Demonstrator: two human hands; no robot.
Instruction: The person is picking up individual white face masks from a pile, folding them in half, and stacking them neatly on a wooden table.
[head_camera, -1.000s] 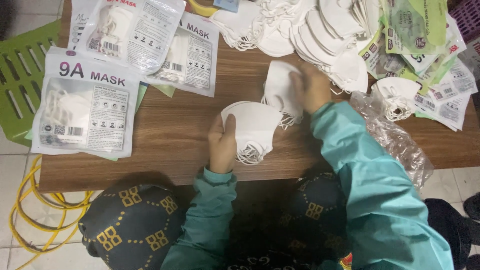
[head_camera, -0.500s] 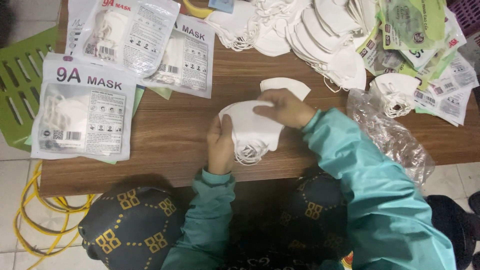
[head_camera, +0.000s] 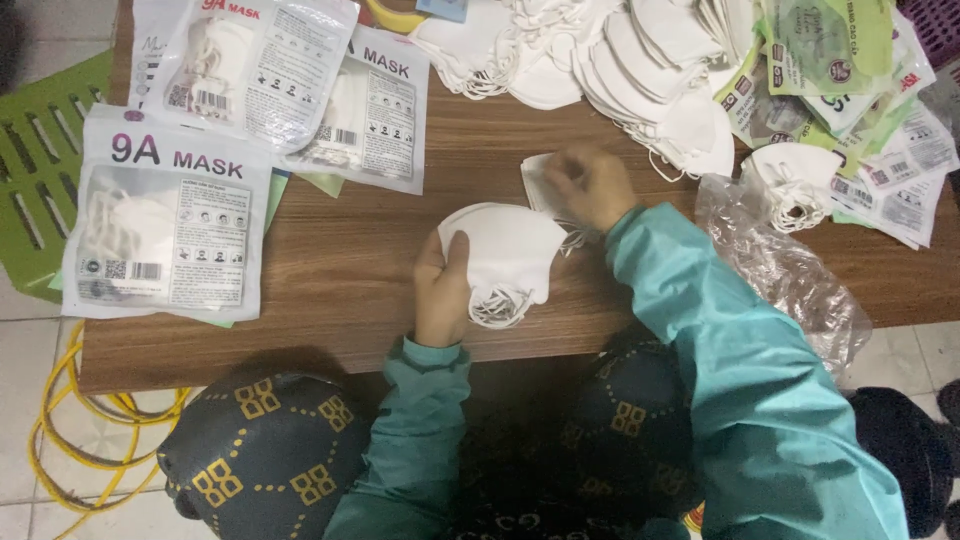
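My left hand gripped a stack of white masks at the desk's near edge; my right hand, just beyond, pinched a single mask. Sealed white rectangular mask packets lay left, loose masks heaped farther back.

Three flat white-and-clear mask packets lie on the table at nine to eleven o'clock. A heap of green-and-white packets sits at two o'clock, a crumpled clear bag just below.
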